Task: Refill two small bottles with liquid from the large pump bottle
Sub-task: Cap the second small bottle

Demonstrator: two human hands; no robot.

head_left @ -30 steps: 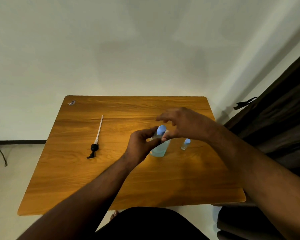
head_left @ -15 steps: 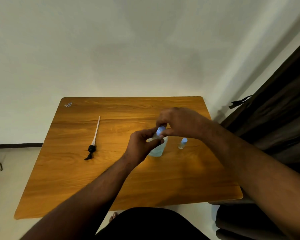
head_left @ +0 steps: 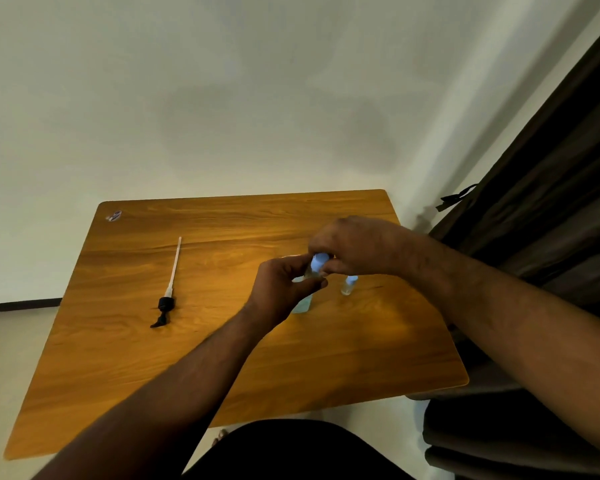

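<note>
Both hands meet near the table's (head_left: 125, 368) right edge: left hand (head_left: 280, 289) pinches a small bottle (head_left: 309, 271) steady, right hand's (head_left: 357, 245) grip closes on its blue cap (head_left: 318, 262) for turning.

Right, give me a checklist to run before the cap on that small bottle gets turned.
1. Left hand holds the small bottle: ok, fingers curl round its body.
2. Right hand has a grip on the blue cap: ok, fingertips pinch it.
3. Cap tight or loose: cannot tell.
4. Second small bottle upright and clear of the hands: ok, it stands capped just right of them on the table.
5. Large bottle steady: cannot tell, the left hand hides most of it.
6. Pump out of the way: ok, it lies flat well to the left.
</note>
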